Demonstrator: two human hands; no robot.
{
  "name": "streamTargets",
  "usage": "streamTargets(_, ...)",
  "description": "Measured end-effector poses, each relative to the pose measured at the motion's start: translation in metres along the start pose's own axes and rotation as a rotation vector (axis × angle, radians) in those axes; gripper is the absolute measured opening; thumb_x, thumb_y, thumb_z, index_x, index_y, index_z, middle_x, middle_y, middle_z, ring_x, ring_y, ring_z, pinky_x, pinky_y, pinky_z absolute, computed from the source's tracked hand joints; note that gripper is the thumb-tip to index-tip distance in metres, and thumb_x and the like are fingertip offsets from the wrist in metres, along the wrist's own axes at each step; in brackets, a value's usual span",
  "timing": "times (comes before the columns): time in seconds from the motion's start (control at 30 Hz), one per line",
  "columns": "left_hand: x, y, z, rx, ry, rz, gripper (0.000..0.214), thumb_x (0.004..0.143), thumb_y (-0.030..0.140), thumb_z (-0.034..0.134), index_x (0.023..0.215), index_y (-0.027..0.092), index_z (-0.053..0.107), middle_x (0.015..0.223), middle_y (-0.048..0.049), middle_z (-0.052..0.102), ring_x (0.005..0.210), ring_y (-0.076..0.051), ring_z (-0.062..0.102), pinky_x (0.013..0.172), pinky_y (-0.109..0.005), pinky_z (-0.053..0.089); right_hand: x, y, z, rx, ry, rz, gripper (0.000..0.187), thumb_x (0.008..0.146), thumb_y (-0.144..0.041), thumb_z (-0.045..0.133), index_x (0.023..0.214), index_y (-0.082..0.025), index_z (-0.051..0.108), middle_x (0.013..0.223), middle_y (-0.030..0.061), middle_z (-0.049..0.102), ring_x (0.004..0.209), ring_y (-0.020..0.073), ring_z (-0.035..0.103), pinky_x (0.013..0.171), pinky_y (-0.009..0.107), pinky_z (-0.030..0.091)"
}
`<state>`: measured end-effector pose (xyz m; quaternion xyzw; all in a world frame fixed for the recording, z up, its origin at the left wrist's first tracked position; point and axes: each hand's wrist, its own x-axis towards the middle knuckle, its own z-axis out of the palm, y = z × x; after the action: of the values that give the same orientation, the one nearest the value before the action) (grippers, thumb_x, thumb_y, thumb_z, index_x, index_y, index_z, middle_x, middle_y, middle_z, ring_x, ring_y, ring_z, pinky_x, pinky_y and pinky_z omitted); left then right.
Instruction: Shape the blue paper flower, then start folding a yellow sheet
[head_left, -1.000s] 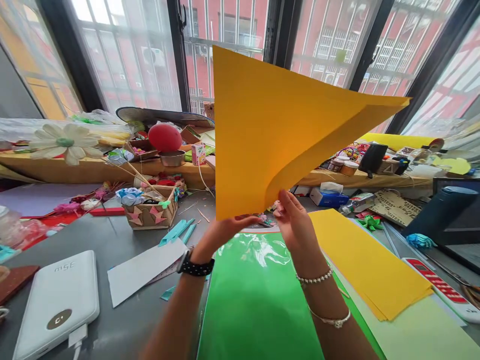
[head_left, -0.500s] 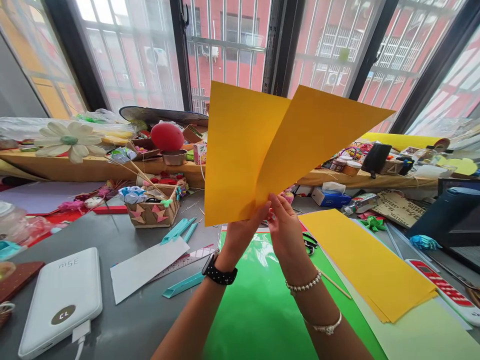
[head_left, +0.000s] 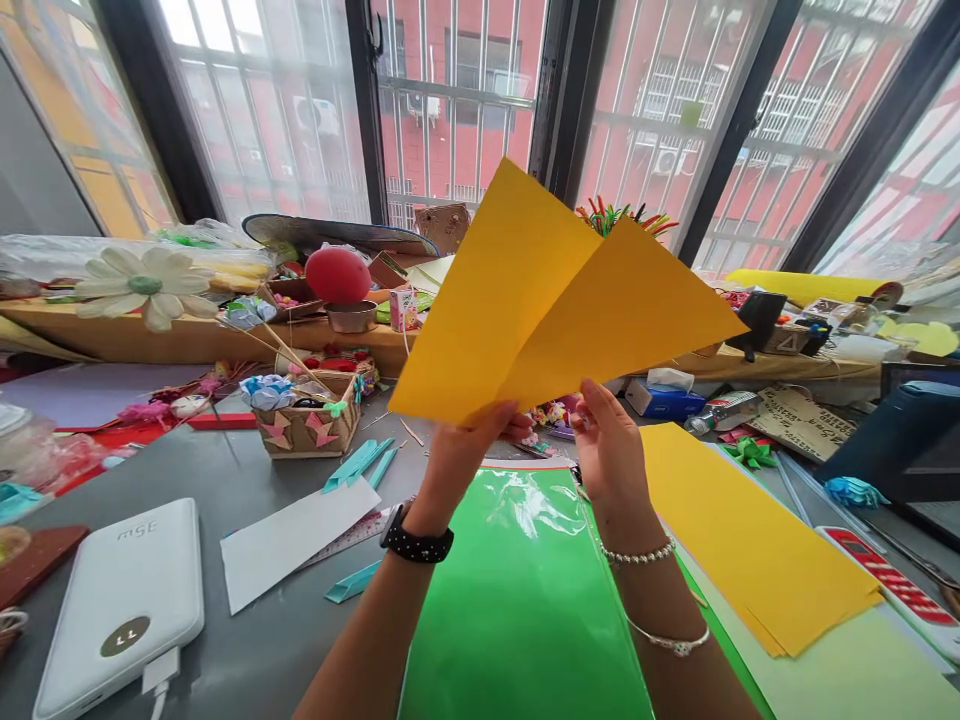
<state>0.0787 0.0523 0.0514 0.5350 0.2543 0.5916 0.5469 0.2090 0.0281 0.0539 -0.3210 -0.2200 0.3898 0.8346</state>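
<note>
Yellow paper (head_left: 555, 320) is held up over the desk, its two leaves spread in a V; whether this is one bent sheet or two, I cannot tell. My left hand (head_left: 465, 460) grips it at the bottom, thumb in front and the other fingers mostly behind. At the lower edge, farther right, my right hand (head_left: 611, 450) pinches the paper with its fingertips. Below both hands lies a glossy green sheet (head_left: 525, 590). More yellow sheets (head_left: 757, 530) lie in a stack to the right, on pale green paper (head_left: 862, 665).
On the left are a white power bank (head_left: 127, 600) with a cable, white paper (head_left: 300, 545), folded blue strips (head_left: 358, 465) and a cardboard box (head_left: 311, 425). A red-and-white case (head_left: 892, 580) and a tissue pack (head_left: 664, 395) lie at right. Crafts crowd the windowsill (head_left: 225, 335).
The paper has tilted and dropped lower, its left leaf leaning right. My right hand has slid away from my left along the bottom edge.
</note>
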Motion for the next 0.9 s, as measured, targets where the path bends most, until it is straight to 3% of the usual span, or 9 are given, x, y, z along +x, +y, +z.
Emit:
streamTargets(0.17,-0.002,-0.009,0.009,-0.131,0.053,0.081,0.019,0.067,0.032,0.068,0.066,0.014,0.069,0.064,-0.0033,0.071,0.055,-0.013,0.065,0.057,-0.022,0.055,-0.011,0.005,0.007,0.016,-0.031,-0.009,0.018,0.054,-0.029,0.076,0.061,-0.021,0.061,0.059,-0.0086,0.052,0.051,0.0039,0.041,0.052,0.020,0.034)
streamTargets(0.3,-0.004,-0.019,0.018,-0.178,0.110,0.133,0.014,0.067,0.028,0.070,0.076,0.018,0.069,0.076,-0.0013,0.072,0.069,-0.015,0.067,0.062,-0.022,0.054,-0.026,0.016,0.016,-0.010,-0.080,0.007,0.017,0.056,-0.028,0.074,0.061,-0.020,0.060,0.064,-0.0064,0.055,0.055,0.0061,0.044,0.054,0.021,0.035)
streamTargets(0.47,-0.006,-0.014,0.019,-0.308,0.198,0.154,0.016,0.070,0.027,0.067,0.084,0.019,0.068,0.088,-0.0012,0.072,0.088,-0.017,0.065,0.075,-0.025,0.053,-0.039,0.032,0.022,-0.048,-0.150,0.048,0.014,0.059,-0.027,0.072,0.061,-0.019,0.061,0.065,-0.0046,0.055,0.060,0.0080,0.046,0.058,0.022,0.037)
streamTargets(0.67,-0.006,-0.004,0.020,-0.376,0.287,0.122,0.021,0.063,0.022,0.072,0.082,0.016,0.067,0.086,-0.0024,0.072,0.078,-0.019,0.068,0.072,-0.030,0.056,-0.030,0.030,0.016,-0.068,-0.165,0.040,0.011,0.058,-0.025,0.072,0.059,-0.019,0.063,0.066,-0.0024,0.058,0.063,0.0102,0.048,0.058,0.023,0.038)
streamTargets(0.9,-0.009,-0.006,0.024,-0.319,0.255,0.168,0.032,0.064,0.021,0.071,0.096,0.020,0.065,0.098,-0.0028,0.069,0.085,-0.021,0.067,0.070,-0.030,0.059,-0.013,0.013,0.008,-0.022,-0.120,-0.003,0.012,0.055,-0.024,0.075,0.059,-0.018,0.064,0.063,-0.0037,0.059,0.059,0.0072,0.050,0.055,0.021,0.040)
